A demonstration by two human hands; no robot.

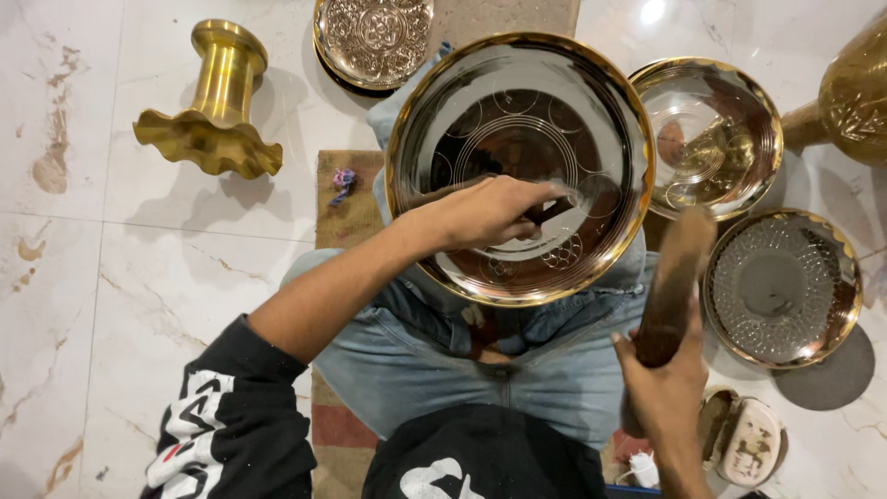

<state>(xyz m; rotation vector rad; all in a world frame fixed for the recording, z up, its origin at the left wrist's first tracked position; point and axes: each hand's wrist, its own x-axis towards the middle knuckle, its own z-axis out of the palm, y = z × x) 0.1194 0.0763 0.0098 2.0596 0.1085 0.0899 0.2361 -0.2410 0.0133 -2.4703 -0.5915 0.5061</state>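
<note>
Several brass pieces lie around me on the marble floor [120,277], and I go through them from left to right. At far left a brass stand [211,106] with a wavy rim lies on its side, well apart from my hands. At the top, an embossed plate [373,39] rests flat, its pattern already complete as far as I can see.

In the middle, the large brass plate [517,166] rests tilted on my lap. My left hand [490,211] is closed around a small dark tool [552,209], and its tip touches the inner surface of the plate. I can see circles and small flower patterns engraved near the centre and the lower rim; large parts of the surface are smooth, so I judge that the engraving is only partly done.

My right hand [667,388] grips a wooden mallet [674,277], raised beside the plate and blurred.

To the right, a smooth brass bowl [710,134] seems to carry only faint lines, and below it a patterned dish [783,288] appears fully textured. A brass vessel [855,92] is cut off at the edge.
</note>
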